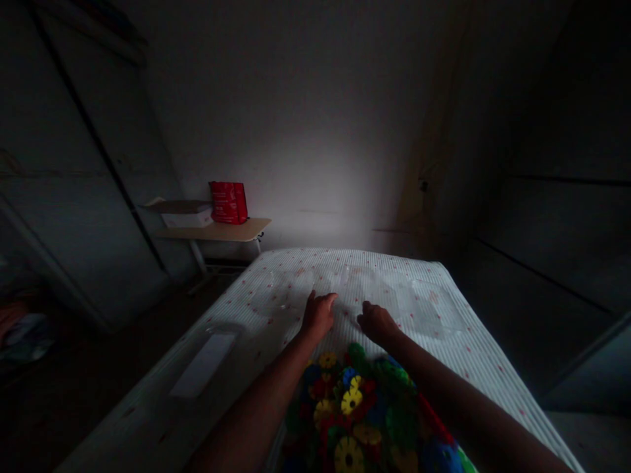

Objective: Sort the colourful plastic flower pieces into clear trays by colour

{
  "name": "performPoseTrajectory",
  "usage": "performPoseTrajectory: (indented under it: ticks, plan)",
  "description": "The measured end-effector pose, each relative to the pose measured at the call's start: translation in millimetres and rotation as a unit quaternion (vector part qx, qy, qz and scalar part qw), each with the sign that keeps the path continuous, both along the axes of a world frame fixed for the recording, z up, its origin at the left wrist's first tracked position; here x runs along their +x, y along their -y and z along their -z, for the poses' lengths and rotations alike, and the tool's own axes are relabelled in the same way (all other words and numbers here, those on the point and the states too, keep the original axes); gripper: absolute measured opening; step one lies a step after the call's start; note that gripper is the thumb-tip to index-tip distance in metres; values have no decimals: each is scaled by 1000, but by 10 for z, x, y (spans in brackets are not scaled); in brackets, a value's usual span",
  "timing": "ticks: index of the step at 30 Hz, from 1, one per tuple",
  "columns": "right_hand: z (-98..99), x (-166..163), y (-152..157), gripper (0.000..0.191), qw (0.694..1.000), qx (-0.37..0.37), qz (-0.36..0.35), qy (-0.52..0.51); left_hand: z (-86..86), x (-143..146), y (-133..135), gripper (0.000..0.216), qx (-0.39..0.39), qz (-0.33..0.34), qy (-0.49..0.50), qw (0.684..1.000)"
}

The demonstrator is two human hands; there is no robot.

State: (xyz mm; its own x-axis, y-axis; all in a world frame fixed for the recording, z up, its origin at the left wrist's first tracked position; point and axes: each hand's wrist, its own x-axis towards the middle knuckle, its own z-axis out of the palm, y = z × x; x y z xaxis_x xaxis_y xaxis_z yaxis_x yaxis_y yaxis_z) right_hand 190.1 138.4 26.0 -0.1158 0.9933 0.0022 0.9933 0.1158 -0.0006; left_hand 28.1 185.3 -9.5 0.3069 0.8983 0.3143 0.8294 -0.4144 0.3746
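Note:
My left hand (319,315) is over the middle of the striped bedcover, its thumb and a finger stretched apart with nothing visible in it. To its right, my right hand (378,323) has its fingers curled together, and whatever they may hold is too dark and small to make out. Just beyond the hands lie clear plastic trays: one at the left (283,292), one in the middle (362,276) and one at the right (436,305). Between my forearms is a heap of colourful notched plastic discs (351,399), yellow, red, blue and green, partly hidden by the arms.
A white sheet-like rectangle (204,364) lies on the left of the bedcover (486,368). Beyond the far left corner, a small table (221,231) bears a red bag (229,202) and a white box (187,217). The room is dim, with a wall behind.

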Motion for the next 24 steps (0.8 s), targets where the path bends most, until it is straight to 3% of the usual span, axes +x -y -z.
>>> performPoseTrajectory:
  ticks: [6,15,21,24]
  plan:
    - [-26,-16,46,26,1000,-4,5,-15,-12,-28,42,49,30,30,8,999]
    - [-45,2,118,47,1000,8,5,-24,-76,-100,172,53,38,28,-15,999]
    - [-126,290,210,38,987,139,48,60,-163,-57,238,48,78,40,-44,995]
    - [-99,477,189,39,986,111,72,99,-205,21,232,40,66,24,-61,996]
